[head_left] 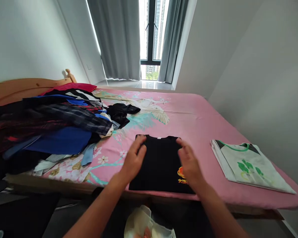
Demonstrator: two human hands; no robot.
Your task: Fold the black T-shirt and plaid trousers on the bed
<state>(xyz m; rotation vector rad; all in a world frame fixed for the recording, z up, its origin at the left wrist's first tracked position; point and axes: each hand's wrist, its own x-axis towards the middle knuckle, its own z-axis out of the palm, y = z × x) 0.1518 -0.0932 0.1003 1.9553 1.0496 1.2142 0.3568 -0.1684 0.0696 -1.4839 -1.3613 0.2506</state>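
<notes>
A black T-shirt [160, 162], folded into a neat rectangle with its collar away from me, lies at the near edge of the bed. An orange and yellow print shows on its lower right. My left hand [134, 158] is over the shirt's left side, fingers apart, thumb toward the middle. Over the right side is my right hand [190, 163], its fingers stretched toward the collar and slightly blurred. Nothing is gripped in either hand; whether the fingertips touch the cloth I cannot tell.
A folded white T-shirt [250, 165] with green trim and a leaf print lies on the right of the pink bed sheet [188, 115]. Heaped clothes [62, 125] cover the left side, before a wooden headboard [27, 86]. Grey curtains [116, 39] frame the window behind.
</notes>
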